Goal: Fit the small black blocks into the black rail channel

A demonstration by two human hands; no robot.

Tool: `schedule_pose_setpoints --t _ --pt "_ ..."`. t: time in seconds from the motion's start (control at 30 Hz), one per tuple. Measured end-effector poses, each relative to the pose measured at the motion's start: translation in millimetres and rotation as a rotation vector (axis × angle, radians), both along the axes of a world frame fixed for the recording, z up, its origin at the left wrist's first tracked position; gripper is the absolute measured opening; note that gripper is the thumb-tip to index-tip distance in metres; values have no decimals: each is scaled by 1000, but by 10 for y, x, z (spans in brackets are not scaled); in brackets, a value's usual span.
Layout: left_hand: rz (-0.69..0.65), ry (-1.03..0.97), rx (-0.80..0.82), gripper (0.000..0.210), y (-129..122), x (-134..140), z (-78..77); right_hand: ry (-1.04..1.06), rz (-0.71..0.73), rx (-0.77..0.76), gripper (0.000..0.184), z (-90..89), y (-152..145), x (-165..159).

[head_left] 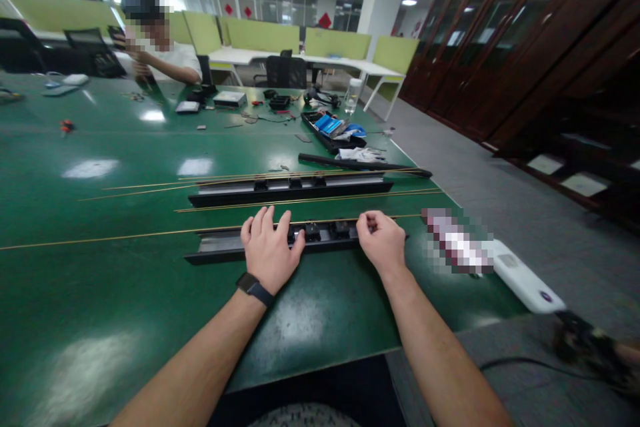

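Note:
My left hand (273, 247), fingers spread, lies over the middle of the nearer black channel rail (220, 250) and rests against it. The closed fingers of my right hand (383, 240) are at that rail's right end, pinched where a thin brass-coloured rod (110, 238) passes. This long rod runs along the rail's far edge and sticks out well past its left end. Between my hands, small black blocks (341, 228) sit inside the channel. My fingers hide parts of the rail and rod.
Beyond lies a second black rail (290, 195) with more thin rods (310, 202). Farther back are a black bar (365, 165), a white glove (360, 155) and a black tray (333, 140). A white device (525, 278) is at the right edge. Another person (163, 57) sits across the table.

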State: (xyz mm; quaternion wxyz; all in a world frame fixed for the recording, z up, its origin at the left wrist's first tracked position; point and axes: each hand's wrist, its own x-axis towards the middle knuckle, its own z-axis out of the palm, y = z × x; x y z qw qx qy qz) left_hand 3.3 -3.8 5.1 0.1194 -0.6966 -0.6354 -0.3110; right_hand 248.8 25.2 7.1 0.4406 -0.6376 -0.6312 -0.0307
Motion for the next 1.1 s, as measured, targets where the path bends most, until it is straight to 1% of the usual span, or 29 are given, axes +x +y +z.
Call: schedule_pose_setpoints --t 0.13,0.33,0.6,0.77,0.87,1.1 --pt "4 12 1 45 -1 -2 -3 12 -1 6 26 3 -2 6" --pt "-1 1 11 44 5 -4 -15 34 -64 -14 29 4 12 38" --pt "0 2 15 43 1 -1 -5 3 2 3 27 3 -5 -5" --pt "-4 0 8 44 0 1 7 55 -26 0 26 0 -3 12" --pt "-1 9 7 44 -1 -1 6 46 -47 -7 28 -8 6 22" --pt "2 -1 13 43 1 2 -2 4 -18 2 28 -6 6 7"
